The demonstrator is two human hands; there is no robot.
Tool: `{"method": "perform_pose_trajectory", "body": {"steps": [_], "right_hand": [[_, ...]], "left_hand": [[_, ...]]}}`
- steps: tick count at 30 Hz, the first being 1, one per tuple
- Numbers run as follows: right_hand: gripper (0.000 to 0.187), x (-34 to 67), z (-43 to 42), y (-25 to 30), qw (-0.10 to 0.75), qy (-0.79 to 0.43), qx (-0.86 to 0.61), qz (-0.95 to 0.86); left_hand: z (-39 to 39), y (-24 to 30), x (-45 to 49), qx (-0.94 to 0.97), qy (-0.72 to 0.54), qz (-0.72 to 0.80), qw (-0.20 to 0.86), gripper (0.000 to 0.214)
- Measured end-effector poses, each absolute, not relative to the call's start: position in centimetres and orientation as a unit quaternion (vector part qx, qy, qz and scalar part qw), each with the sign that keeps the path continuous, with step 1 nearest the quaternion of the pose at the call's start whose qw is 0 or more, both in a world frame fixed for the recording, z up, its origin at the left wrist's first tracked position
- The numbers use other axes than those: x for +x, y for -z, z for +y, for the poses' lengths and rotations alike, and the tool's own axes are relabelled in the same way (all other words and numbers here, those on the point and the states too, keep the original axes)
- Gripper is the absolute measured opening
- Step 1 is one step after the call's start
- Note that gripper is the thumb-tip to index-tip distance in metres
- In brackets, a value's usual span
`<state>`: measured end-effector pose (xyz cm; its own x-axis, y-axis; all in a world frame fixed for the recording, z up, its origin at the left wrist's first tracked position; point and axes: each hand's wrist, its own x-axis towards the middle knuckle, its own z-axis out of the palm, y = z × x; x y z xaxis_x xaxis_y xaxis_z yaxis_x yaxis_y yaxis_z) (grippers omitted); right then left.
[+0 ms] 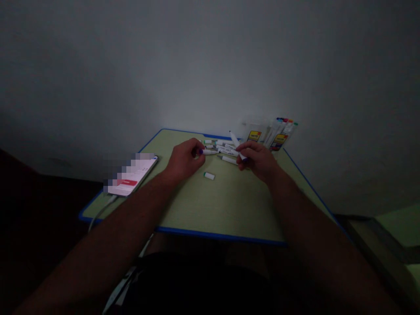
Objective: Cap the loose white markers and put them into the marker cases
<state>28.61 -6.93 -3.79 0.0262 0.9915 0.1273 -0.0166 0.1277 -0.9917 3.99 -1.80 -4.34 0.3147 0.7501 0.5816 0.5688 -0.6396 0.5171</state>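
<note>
My left hand [184,160] is closed around a white marker [208,152] with a purple end, its tip pointing right. My right hand [259,159] is closed on another white marker [235,142] that sticks up and to the left. Between and behind the hands lie several loose white markers [226,151] on the small green table [229,205]. A single white cap with a green end [209,176] lies on the table just below my left hand.
A phone [133,176] with a cable lies at the table's left edge. Clear marker packs [274,131] with coloured caps stand at the back right against the white wall. The table has a blue rim. The room is dim.
</note>
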Motion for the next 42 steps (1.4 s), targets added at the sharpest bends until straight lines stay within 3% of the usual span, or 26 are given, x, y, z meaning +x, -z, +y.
{"method": "perform_pose_trajectory", "body": {"steps": [15, 30, 42], "right_hand": [[0.026, 28.50, -6.83, 4.18, 0.515, -0.453, -0.481, -0.546], [0.083, 28.37, -7.15, 3.90, 0.501, -0.432, -0.499, -0.561], [0.062, 28.49, -6.70, 4.36, 0.497, -0.445, -0.503, -0.548]], "left_hand": [[-2.01, 4.59, 4.08, 0.798, -0.431, 0.408, 0.104, 0.016], [-1.75, 4.63, 4.12, 0.789, -0.465, 0.387, 0.109, 0.013], [-1.96, 4.65, 4.06, 0.786, -0.485, 0.370, 0.106, 0.016]]}}
